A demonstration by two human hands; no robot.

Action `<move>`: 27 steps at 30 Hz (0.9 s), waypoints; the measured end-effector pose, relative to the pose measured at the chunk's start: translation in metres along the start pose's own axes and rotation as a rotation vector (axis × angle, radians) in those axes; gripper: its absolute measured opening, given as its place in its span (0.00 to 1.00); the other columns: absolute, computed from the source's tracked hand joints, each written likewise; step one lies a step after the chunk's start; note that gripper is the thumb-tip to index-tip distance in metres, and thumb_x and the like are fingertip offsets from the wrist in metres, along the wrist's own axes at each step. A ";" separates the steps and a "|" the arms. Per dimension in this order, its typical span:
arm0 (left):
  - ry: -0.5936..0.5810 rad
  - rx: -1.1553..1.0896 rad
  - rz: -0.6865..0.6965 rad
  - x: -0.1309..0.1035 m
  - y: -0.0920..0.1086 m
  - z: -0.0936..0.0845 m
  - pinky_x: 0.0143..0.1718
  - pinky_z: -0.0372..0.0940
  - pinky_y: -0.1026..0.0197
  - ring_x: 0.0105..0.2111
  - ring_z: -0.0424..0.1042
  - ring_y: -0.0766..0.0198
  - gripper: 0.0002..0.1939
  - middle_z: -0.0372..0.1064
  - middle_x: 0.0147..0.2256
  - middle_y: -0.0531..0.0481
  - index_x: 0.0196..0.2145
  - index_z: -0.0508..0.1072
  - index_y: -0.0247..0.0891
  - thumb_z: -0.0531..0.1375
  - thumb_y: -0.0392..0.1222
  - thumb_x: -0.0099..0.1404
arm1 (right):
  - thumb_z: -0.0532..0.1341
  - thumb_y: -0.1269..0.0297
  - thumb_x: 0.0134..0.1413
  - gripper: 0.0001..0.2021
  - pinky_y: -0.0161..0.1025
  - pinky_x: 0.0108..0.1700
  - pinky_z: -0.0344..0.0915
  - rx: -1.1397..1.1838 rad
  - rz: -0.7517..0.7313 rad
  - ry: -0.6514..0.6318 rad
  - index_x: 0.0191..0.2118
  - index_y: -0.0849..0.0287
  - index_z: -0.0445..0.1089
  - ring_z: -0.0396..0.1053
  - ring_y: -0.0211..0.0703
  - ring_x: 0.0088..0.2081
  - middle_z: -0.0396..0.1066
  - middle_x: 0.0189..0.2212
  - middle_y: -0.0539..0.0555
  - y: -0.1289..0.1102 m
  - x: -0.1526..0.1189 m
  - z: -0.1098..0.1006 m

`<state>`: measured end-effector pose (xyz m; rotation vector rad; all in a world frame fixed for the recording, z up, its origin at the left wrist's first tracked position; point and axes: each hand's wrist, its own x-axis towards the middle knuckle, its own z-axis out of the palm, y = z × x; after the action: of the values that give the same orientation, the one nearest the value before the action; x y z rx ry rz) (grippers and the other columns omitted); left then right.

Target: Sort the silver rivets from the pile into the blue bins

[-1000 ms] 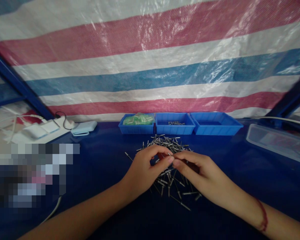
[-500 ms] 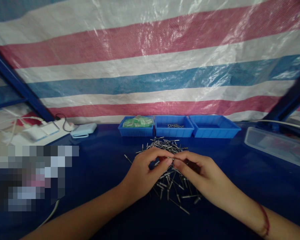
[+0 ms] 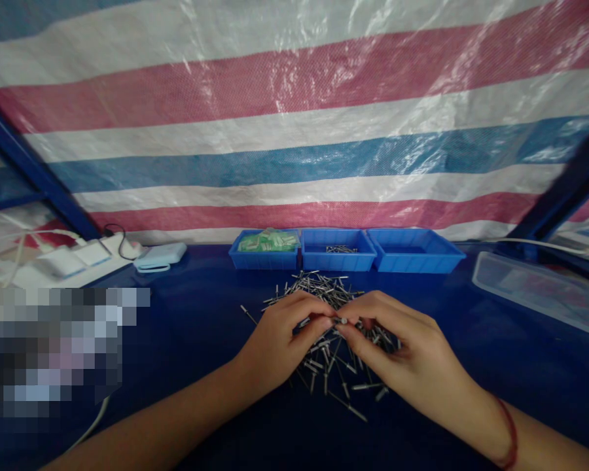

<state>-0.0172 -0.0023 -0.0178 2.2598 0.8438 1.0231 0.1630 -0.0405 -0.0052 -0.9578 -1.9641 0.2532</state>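
Over a heap of metal blind rivets (image 3: pixel 319 282), both hands meet fingertip to fingertip. Between them a small blind rivet (image 3: pixel 342 321) shows only its bright end; the rest is hidden by the fingers. My left hand (image 3: pixel 287 333) pinches it with thumb and index finger from the left. From the right, the thumb and fingers of my right hand (image 3: pixel 405 337) close on the same piece. Loose rivets with long thin pins lie scattered below and around both hands.
Behind the heap, a blue bin (image 3: pixel 265 260) holds green-and-clear packets, a middle bin (image 3: pixel 336 262) holds some rivets, and a third bin (image 3: pixel 417 263) stands right. A clear plastic lid (image 3: pixel 535 294) lies at right. A power strip (image 3: pixel 73 265) and light-blue device (image 3: pixel 160 256) are left.
My right hand has turned and shifted slightly, and the bright end of the rivet now shows between the fingertips. My left hand keeps its pinch. The whole view has shifted a little.
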 end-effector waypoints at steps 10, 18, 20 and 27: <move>0.085 0.094 -0.010 -0.001 -0.001 -0.002 0.44 0.63 0.57 0.40 0.69 0.63 0.10 0.70 0.39 0.48 0.45 0.67 0.40 0.50 0.37 0.68 | 0.54 0.65 0.58 0.09 0.40 0.34 0.61 -0.366 -0.079 0.042 0.27 0.58 0.64 0.65 0.41 0.28 0.67 0.24 0.52 0.013 0.018 -0.019; 0.100 0.139 -0.013 0.002 -0.016 -0.009 0.44 0.63 0.56 0.40 0.68 0.62 0.07 0.69 0.38 0.49 0.40 0.69 0.39 0.53 0.35 0.66 | 0.53 0.57 0.58 0.14 0.42 0.32 0.61 -0.834 0.169 0.061 0.29 0.61 0.68 0.70 0.49 0.31 0.72 0.28 0.59 0.070 0.071 -0.033; 0.089 0.163 -0.030 0.002 -0.017 -0.009 0.44 0.63 0.54 0.40 0.68 0.61 0.07 0.69 0.38 0.49 0.39 0.69 0.39 0.53 0.34 0.65 | 0.53 0.57 0.58 0.15 0.42 0.32 0.61 -0.838 0.186 0.031 0.29 0.61 0.68 0.71 0.50 0.32 0.73 0.28 0.59 0.072 0.068 -0.033; -0.022 0.291 -0.060 0.002 -0.020 -0.008 0.44 0.61 0.51 0.42 0.67 0.59 0.09 0.69 0.39 0.50 0.39 0.71 0.40 0.53 0.33 0.64 | 0.54 0.63 0.57 0.09 0.38 0.30 0.61 -0.574 0.213 0.051 0.31 0.59 0.69 0.69 0.43 0.27 0.72 0.27 0.53 0.054 0.022 -0.024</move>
<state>-0.0291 0.0146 -0.0253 2.4619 1.1059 0.8936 0.2040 0.0068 -0.0052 -1.5262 -1.9217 -0.2324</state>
